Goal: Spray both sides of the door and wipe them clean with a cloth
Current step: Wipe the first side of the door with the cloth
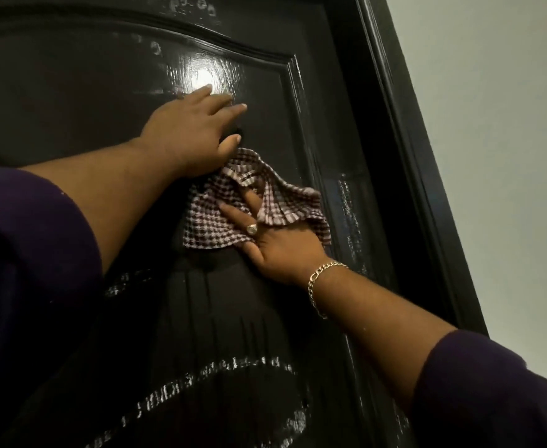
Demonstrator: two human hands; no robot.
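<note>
The glossy black door showed white streaks. The flat left hand pressed it; the right hand, fingers straight, pressed a checked cloth against it.

Glossy black panelled door, checked cloth flat against it, whitish streaks.

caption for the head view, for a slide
Right hand presses checked cloth on dark door; left hand braces above.

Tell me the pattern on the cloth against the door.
The cloth is a small dark-and-white check, clearest in the head view.
</note>
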